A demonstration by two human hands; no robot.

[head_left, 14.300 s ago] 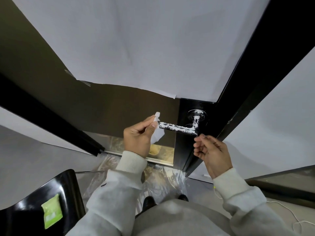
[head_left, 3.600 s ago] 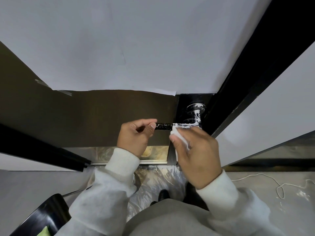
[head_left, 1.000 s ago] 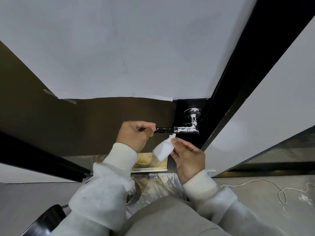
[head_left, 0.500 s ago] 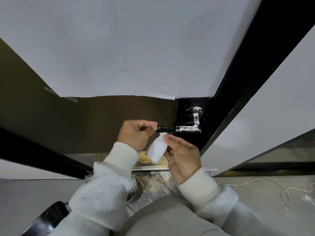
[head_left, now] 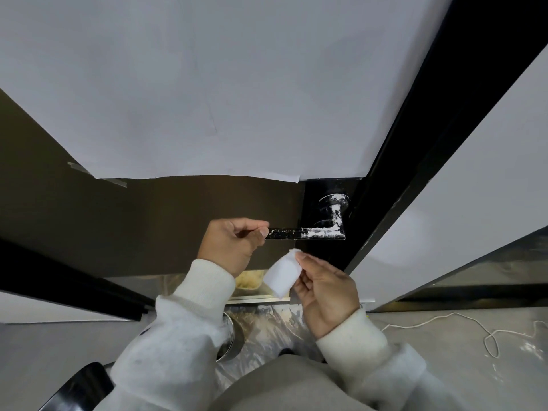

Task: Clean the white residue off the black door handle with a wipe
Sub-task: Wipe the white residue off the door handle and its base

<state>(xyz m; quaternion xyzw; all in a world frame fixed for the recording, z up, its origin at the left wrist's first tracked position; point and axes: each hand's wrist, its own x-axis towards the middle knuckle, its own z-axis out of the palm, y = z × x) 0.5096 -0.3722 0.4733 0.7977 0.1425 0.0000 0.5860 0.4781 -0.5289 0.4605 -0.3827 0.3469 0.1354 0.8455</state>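
Note:
The black lever door handle (head_left: 308,233) juts from the dark door, streaked with white residue along its right half, its neck and round base. My left hand (head_left: 234,243) grips the lever's free left end with curled fingers. Just below the lever, my right hand (head_left: 323,289) pinches a folded white wipe (head_left: 281,275) between thumb and fingers. The wipe is apart from the handle.
White paper (head_left: 207,99) covers the upper door. The black door frame (head_left: 415,143) rises at the right beside a white wall. On the floor lie plastic sheeting (head_left: 267,330), a round metal bin (head_left: 229,339), a white cord (head_left: 474,327) and a black chair back (head_left: 77,387).
My right hand with the wipe has stayed just under the lever, shifting slightly right and down and turning the wipe. My left hand keeps its grip on the lever's end.

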